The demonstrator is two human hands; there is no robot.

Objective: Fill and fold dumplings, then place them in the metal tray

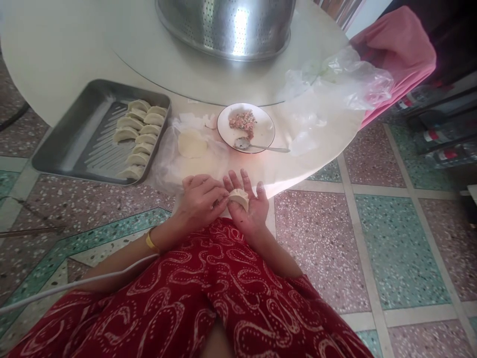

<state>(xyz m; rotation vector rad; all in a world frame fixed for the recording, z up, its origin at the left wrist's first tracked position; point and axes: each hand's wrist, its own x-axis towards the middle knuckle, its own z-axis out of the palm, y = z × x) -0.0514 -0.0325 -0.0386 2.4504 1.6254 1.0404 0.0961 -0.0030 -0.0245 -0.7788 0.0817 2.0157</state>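
Observation:
A folded pale dumpling [239, 198] lies on the open palm of my right hand [249, 208], fingers spread upward. My left hand [201, 199] pinches the dumpling's left edge with its fingertips; a gold bangle is on that wrist. Both hands hover just in front of the round white table's near edge [298, 171], above my red patterned lap. A stack of round dough wrappers [192, 144] sits on plastic just beyond my left hand. A white plate [261, 136] with minced filling [243, 122] and a metal spoon [253, 145] stands beyond my right hand.
A metal tray [74, 144] with several finished dumplings [139, 136] overhangs the table's left edge. A large steel colander bowl [227, 25] stands at the back. Crumpled clear plastic bags [335, 84] and a pink cloth [398, 54] lie to the right. The floor is tiled terrazzo.

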